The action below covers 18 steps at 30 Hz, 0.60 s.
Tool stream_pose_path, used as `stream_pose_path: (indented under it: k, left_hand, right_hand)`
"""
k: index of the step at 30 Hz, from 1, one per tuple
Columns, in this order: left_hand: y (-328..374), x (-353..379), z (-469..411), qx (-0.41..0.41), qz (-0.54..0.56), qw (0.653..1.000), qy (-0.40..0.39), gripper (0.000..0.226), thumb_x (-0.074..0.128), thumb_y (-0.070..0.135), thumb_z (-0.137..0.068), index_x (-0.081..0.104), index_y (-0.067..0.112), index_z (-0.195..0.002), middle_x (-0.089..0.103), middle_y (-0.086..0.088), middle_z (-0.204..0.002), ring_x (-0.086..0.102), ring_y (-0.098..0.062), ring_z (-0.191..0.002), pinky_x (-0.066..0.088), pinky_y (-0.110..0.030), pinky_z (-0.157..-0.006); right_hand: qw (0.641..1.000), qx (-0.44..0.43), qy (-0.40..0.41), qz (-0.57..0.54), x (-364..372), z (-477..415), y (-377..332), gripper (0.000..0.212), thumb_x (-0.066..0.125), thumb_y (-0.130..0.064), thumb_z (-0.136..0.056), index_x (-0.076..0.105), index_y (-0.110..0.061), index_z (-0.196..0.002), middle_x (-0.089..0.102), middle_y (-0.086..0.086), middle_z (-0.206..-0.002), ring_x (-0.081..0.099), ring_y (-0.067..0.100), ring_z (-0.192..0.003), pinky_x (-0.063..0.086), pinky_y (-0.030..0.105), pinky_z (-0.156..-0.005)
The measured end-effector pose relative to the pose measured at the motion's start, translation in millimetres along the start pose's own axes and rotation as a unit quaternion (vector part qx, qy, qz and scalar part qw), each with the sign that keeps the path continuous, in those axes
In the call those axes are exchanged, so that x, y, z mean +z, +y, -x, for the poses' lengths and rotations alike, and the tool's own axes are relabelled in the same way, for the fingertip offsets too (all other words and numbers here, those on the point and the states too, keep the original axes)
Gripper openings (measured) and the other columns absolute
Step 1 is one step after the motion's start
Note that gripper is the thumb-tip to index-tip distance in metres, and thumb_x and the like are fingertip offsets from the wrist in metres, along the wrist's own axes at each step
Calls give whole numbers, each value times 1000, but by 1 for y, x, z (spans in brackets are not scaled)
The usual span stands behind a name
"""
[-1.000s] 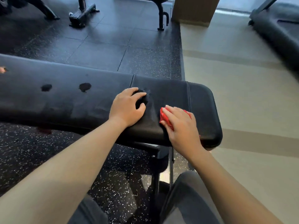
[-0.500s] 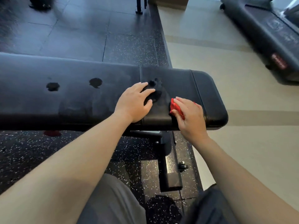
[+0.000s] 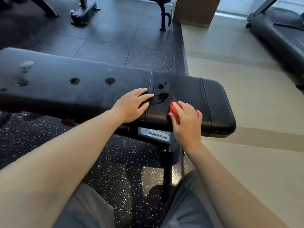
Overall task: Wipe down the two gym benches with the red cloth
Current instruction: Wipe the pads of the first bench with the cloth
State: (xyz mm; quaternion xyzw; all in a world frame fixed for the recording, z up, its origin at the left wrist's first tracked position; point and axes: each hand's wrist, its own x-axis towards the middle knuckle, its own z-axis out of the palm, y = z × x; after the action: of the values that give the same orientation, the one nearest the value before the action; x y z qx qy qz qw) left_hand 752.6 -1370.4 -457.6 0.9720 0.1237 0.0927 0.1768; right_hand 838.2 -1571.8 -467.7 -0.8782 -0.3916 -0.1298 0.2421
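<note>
Bench (image 3: 82, 89) black pad, frame label (image 3: 156, 137) reads NAUTILUS. Your left grip (image 3: 131, 107) lies flat, fingers straight; right grip (image 3: 185, 122) seems curled round red cloth (image 3: 172, 110) on it.
</note>
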Motion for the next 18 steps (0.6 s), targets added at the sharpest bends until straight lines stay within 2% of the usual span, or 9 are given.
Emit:
stream_pose_path:
  k: [3,7,9,13,18]
  left_hand:
    - [3,-4,7,-9,-12,1000,-6,46,40,31,-98,37,25,-143,30,-1,-152,23,-17,-141,18,-31,-117]
    - [1,-12,7,-46,-22,999,-14,48,40,34,-98,34,24,-145,28,1,-153,22,-15,-142,20,-32,-116]
    - [-1,-14,6,-58,-31,998,-17,48,40,34,-98,35,22,-145,28,0,-153,22,-15,-142,19,-32,-116]
    - [0,-13,-3,-55,-49,997,-8,48,39,34,-99,36,20,-144,29,-2,-153,23,-18,-142,17,-33,-117]
    - [2,-5,-17,-70,-34,997,9,46,39,35,-98,39,22,-142,31,-2,-152,23,-18,-142,19,-41,-116]
  right_hand:
    - [999,-38,13,-2,7,12,-13,37,48,-33,-90,59,-17,-122,58,0,-125,50,20,-119,27,41,-100]
    - [998,-58,7,0,14,-1,-24,37,44,-36,-90,61,-18,-118,61,-1,-121,54,18,-114,32,46,-99]
    - [997,-71,-14,-5,12,-19,-23,34,47,-34,-92,62,-17,-117,61,-1,-121,55,20,-113,32,47,-98]
    - [996,-43,-73,-2,8,-47,-16,33,47,-33,-95,56,-19,-124,56,-2,-127,47,21,-120,26,46,-101]
    - [997,-71,-30,-22,12,-31,-10,36,57,-29,-90,57,-18,-123,57,-2,-127,49,21,-119,29,46,-100]
